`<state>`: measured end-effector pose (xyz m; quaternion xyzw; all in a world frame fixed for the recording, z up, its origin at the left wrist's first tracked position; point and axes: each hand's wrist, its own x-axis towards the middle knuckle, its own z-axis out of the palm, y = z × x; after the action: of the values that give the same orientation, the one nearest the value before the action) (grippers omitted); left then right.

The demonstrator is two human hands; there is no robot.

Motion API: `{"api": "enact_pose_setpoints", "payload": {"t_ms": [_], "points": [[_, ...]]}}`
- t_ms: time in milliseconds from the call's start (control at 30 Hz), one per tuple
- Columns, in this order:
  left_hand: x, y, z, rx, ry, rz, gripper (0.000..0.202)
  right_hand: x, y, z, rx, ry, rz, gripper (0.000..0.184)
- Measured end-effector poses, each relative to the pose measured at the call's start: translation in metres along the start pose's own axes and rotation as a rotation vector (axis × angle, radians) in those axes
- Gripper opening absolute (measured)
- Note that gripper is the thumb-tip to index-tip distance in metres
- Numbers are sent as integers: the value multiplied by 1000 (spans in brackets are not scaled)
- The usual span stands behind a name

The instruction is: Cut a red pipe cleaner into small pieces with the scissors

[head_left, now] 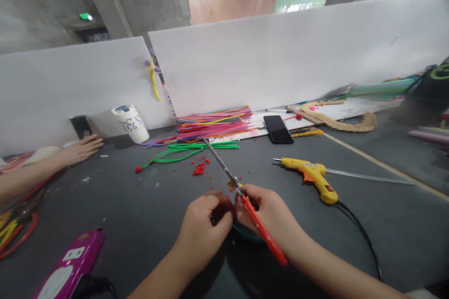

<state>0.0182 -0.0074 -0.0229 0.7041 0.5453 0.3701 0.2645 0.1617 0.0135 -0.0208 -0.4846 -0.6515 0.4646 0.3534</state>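
My right hand (263, 205) is closed around scissors (259, 226) with red handles, their long blades pointing away and to the left. Close beside it, my left hand (206, 219) has its fingers curled together and nearly touches the right. Whatever lies between the left fingers is hidden. A dark green curved strand (249, 235) shows below the right hand; whether a hand holds it I cannot tell. Beyond the hands lie small red scraps (199, 168), and behind those several green pipe cleaners (203, 146), one looped with a red tip.
A pile of pink and red pipe cleaners (213, 125) lies at the back by a phone (278, 129). Right is a corded yellow glue gun (312, 175). A white cup (129, 124), purple power strip (72, 264) and another person's hand (82, 149) are left.
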Motion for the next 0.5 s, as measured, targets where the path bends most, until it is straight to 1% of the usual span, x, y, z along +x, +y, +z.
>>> {"api": "enact_pose_setpoints", "payload": {"t_ms": [33,100,167,233,300,367,500], "points": [[1,1,-1,-43,9,-38,10,0,-1,0,14,-7,11,1],[3,2,-2,-197,-8,-164,7,1,-3,-1,53,-29,59,3],[6,2,-5,-402,-61,-308,9,2,-7,-4,97,-43,121,5],[7,2,-6,-573,-109,-400,13,2,-9,-6,138,-52,147,7],[8,1,-7,-672,-121,-436,15,3,-11,-8,174,-69,141,9],[9,1,-6,-721,-116,-456,16,3,-11,-8,194,-92,126,8],[8,1,-4,-712,-120,-461,17,1,-12,-8,161,-90,106,2]]}}
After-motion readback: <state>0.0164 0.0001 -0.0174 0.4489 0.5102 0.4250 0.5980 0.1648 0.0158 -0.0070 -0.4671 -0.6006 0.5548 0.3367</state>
